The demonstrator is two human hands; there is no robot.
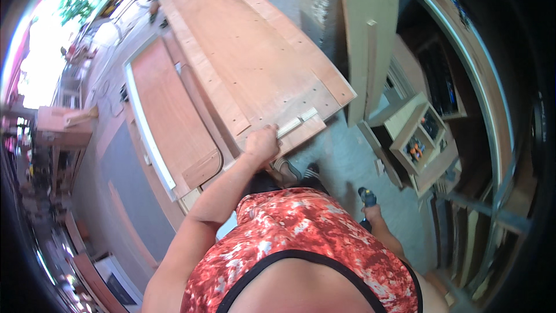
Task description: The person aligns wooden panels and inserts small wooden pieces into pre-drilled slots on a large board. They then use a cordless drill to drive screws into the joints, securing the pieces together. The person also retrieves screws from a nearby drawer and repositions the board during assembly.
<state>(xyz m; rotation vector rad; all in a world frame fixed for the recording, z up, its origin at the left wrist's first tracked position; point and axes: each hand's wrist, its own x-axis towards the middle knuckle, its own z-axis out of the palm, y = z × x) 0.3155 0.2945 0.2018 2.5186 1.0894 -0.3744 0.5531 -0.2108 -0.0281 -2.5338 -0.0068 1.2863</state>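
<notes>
My left hand [263, 142] is closed at the near end of a short pale wooden strip [291, 127], which lies across the near end of a large plywood panel [249, 40]. The fingertips are partly hidden under the hand. Small dark spots, like screw heads or holes, dot the panel near the strip. Down at my right side, apart from the panel, my right hand [373, 213] is wrapped round the grip of a dark cordless drill [366, 196].
A second plywood panel [168, 116] with a white edge lies left of the large one. On the right, a tall board [370, 29] leans upright by an open wooden box [414, 145] with small items in it. My sandalled feet [295, 171] stand on the concrete floor [341, 162].
</notes>
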